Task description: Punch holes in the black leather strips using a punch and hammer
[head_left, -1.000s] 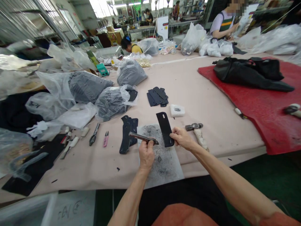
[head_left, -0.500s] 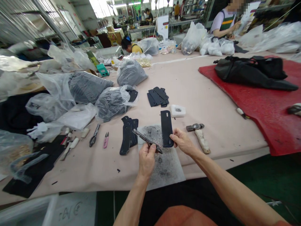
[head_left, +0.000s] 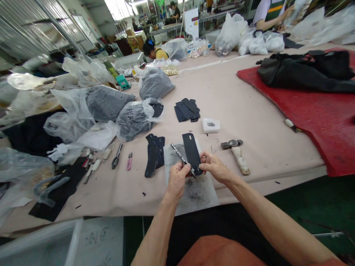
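Note:
My left hand [head_left: 179, 177] is closed around a slim metal tool [head_left: 179, 154] that slants up and to the left. Between finger and thumb, my right hand [head_left: 212, 166] pinches the lower right edge of a dark strip [head_left: 191, 149] with a small slot near its top. The tool's lower end is close beside the strip; whether they touch I cannot tell. Both are over a smudged white slab [head_left: 194, 195]. Left of the slab is a pile of dark curved pieces [head_left: 152, 155], and a second pile of dark pieces [head_left: 187, 109] is farther back.
A hammer [head_left: 239, 159] rests on the right, near a white block [head_left: 210, 126]. Pink snips [head_left: 129, 161] and another hand tool [head_left: 117, 156] are on the left. Plastic bags [head_left: 135, 120] stand behind them. A black bag [head_left: 302, 72] lies on red sheeting [head_left: 310, 122]. People work farther back.
My right hand has brought the dark strip left, closer to the metal tool. My left hand has moved slightly right and up with the tool. The camera view has shifted a little.

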Tool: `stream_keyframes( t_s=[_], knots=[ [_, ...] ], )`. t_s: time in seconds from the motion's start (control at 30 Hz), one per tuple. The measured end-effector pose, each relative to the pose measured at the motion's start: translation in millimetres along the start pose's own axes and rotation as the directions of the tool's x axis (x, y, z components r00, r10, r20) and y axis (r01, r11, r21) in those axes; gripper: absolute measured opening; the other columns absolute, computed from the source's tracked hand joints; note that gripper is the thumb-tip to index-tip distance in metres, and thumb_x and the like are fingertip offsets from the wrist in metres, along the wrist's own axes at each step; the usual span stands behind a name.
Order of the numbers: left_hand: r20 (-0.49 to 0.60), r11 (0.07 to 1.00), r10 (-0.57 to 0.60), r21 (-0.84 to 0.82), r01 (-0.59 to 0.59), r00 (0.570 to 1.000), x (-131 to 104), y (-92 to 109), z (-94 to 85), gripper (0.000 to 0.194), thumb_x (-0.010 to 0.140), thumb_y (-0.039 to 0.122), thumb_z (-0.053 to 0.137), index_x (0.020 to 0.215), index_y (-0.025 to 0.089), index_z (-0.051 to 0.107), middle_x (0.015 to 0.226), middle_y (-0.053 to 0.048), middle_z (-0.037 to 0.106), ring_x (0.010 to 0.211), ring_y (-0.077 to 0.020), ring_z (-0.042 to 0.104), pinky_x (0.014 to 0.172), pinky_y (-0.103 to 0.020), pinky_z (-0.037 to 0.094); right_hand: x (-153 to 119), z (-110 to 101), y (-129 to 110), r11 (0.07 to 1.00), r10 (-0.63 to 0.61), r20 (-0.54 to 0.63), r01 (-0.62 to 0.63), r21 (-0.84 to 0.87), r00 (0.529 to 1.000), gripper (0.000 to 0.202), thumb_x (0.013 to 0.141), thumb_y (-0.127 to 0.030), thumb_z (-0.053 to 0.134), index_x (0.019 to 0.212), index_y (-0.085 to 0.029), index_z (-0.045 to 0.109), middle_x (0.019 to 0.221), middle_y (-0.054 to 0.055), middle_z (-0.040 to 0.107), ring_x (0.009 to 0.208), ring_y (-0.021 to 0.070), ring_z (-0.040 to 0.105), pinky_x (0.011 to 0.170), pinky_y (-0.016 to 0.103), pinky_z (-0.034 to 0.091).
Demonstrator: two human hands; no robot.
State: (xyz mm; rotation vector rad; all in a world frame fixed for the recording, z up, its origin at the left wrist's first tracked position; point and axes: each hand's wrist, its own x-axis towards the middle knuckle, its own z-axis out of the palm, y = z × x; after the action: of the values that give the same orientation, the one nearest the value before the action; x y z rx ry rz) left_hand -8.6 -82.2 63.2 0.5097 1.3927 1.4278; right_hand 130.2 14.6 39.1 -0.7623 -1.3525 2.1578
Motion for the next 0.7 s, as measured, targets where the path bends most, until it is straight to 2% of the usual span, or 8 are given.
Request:
stream_keyframes(
  t_s=[0.2, 0.27, 0.33, 0.43, 0.5, 0.57, 0.63, 0.7],
  knots=[
    [-0.015, 0.998, -0.047, -0.030, 0.047, 0.999, -1.8, 2.2, 5.8, 0.033, 0.067, 0.041, 0.076, 0.077, 0.013, 0.063, 0.065, 0.000, 0.065, 0.053, -0.0105, 0.056, 0.051, -0.022, 0.048, -6.0, -2.7, 0.5, 0.990, 0.015, 0.093, -0.027, 0.139, 0.996, 0.040, 0.064, -0.030, 0.078, 0.094, -0.020, 0.055, 0.077, -0.002, 0.062, 0.063, 0.0104, 0.053, 0.053, 0.021, 0.039],
    [-0.003, 0.996, -0.068, -0.053, 0.068, 0.998, -3.7, 2.4, 7.1, 0.034, 0.066, 0.042, 0.077, 0.078, 0.013, 0.063, 0.065, -0.001, 0.065, 0.052, -0.0111, 0.057, 0.050, -0.022, 0.048, -6.7, -4.1, 1.0, 0.990, 0.017, 0.095, -0.030, 0.140, 0.995, 0.043, 0.063, -0.032, 0.079, 0.096, -0.020, 0.054, 0.077, -0.002, 0.062, 0.062, 0.0108, 0.054, 0.053, 0.021, 0.039],
    [-0.003, 0.994, -0.078, -0.075, 0.078, 0.997, -5.1, 2.6, 8.3, 0.035, 0.066, 0.042, 0.077, 0.080, 0.012, 0.063, 0.065, -0.001, 0.066, 0.052, -0.0116, 0.058, 0.049, -0.023, 0.048, -8.1, -4.4, 1.2, 0.995, 0.002, 0.048, -0.007, 0.099, 0.999, 0.045, 0.064, -0.033, 0.078, 0.099, -0.021, 0.052, 0.079, -0.002, 0.061, 0.064, 0.0119, 0.055, 0.055, 0.022, 0.040],
    [-0.033, 0.993, -0.069, -0.097, 0.066, 0.997, -5.9, 2.0, 9.7, 0.036, 0.066, 0.041, 0.077, 0.083, 0.012, 0.063, 0.068, -0.001, 0.066, 0.054, -0.0117, 0.058, 0.051, -0.024, 0.050, -14.1, -1.0, -0.9, 0.988, -0.104, -0.132, 0.087, -0.128, 0.986, 0.044, 0.067, -0.029, 0.074, 0.103, -0.022, 0.050, 0.081, -0.002, 0.059, 0.066, 0.0131, 0.055, 0.059, 0.025, 0.043],
    [-0.056, 0.993, -0.058, -0.103, 0.052, 0.997, -5.9, 1.1, 10.8, 0.037, 0.066, 0.042, 0.078, 0.081, 0.013, 0.062, 0.068, 0.000, 0.064, 0.055, -0.0114, 0.057, 0.051, -0.024, 0.050, -20.7, 4.0, -4.1, 0.907, -0.237, -0.197, 0.144, -0.396, 0.951, 0.029, 0.074, -0.025, 0.068, 0.099, -0.023, 0.053, 0.079, -0.002, 0.058, 0.067, 0.0138, 0.054, 0.063, 0.027, 0.043],
    [-0.072, 0.994, -0.047, -0.102, 0.039, 0.996, -5.8, -0.2, 12.0, 0.037, 0.065, 0.042, 0.079, 0.079, 0.013, 0.061, 0.067, 0.000, 0.063, 0.055, -0.0110, 0.057, 0.052, -0.024, 0.050, -27.6, 9.8, -7.5, 0.758, -0.358, -0.141, 0.199, -0.621, 0.923, 0.005, 0.082, -0.023, 0.058, 0.087, -0.022, 0.059, 0.076, 0.001, 0.057, 0.070, 0.0155, 0.055, 0.068, 0.029, 0.043],
    [-0.084, 0.994, -0.033, -0.103, 0.025, 0.996, -6.0, -1.9, 12.8, 0.036, 0.065, 0.042, 0.079, 0.077, 0.014, 0.060, 0.067, 0.001, 0.062, 0.056, -0.0109, 0.056, 0.053, -0.025, 0.051, -32.7, 15.1, -9.2, 0.657, -0.409, -0.075, 0.236, -0.716, 0.910, 0.013, 0.085, -0.020, 0.050, 0.080, -0.021, 0.062, 0.079, 0.004, 0.061, 0.076, 0.0172, 0.057, 0.072, 0.031, 0.043],
    [-0.084, 0.994, -0.024, -0.109, 0.015, 0.996, -6.4, -3.7, 12.9, 0.035, 0.066, 0.042, 0.078, 0.077, 0.014, 0.060, 0.067, 0.001, 0.062, 0.057, -0.0110, 0.057, 0.055, -0.025, 0.052, -35.2, 19.1, -8.8, 0.686, -0.373, -0.126, 0.182, -0.704, 0.919, 0.015, 0.084, -0.019, 0.050, 0.084, -0.021, 0.065, 0.079, 0.004, 0.063, 0.073, 0.0169, 0.058, 0.068, 0.029, 0.044]
  ],
)
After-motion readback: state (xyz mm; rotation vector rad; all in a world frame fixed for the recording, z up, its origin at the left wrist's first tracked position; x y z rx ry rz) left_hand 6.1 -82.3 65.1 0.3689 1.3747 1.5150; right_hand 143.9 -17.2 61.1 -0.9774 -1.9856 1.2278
